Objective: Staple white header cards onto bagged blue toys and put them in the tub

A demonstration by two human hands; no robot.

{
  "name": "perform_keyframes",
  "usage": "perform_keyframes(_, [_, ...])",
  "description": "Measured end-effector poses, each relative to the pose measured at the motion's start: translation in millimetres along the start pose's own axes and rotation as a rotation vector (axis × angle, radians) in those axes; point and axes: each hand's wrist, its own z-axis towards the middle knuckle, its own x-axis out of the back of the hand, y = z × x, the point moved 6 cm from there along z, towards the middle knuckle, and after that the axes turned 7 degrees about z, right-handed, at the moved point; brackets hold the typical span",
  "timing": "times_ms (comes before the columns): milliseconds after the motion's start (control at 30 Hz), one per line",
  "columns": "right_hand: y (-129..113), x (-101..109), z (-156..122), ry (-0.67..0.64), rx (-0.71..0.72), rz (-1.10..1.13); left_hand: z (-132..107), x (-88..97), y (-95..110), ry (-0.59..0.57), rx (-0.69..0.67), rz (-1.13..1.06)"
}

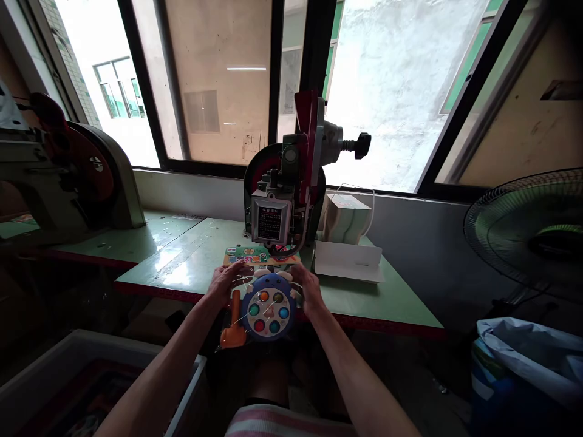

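Between my hands is a toy in clear plastic packing: a round blue whack-a-mole game (268, 306) with several coloured buttons, and an orange toy hammer (234, 325) on its left. A printed header card (248, 255) runs along the top of the pack, its upper edge under the head of a stapling machine (273, 218). My left hand (224, 281) grips the pack's upper left side, fingers closed on it. On the upper right side my right hand (308, 285) holds it likewise, its fingertips partly hidden. The pack hangs over the table's front edge.
On the green table (401, 297) at right are an open white carton (348, 262) and a stack of cards (347, 220). A second machine (86, 164) stands left. Below lies a white bin (113, 343). A fan (532, 237) and a lined blue bin (514, 370) are at right.
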Motion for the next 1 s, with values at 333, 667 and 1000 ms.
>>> perform_keyframes(333, [30.5, -43.1, -15.5, -0.143, 0.116, -0.281, -25.7, 58.4, 16.1, 0.162, 0.021, -0.004])
perform_keyframes(667, [28.4, -41.4, -12.1, -0.129, 0.129, -0.298, -30.4, 53.6, 16.5, 0.113, 0.012, -0.036])
perform_keyframes(1000, [10.7, -38.1, -56.5, -0.295, 0.156, -0.517, -115.6, 111.4, 13.0, 0.051, -0.001, 0.159])
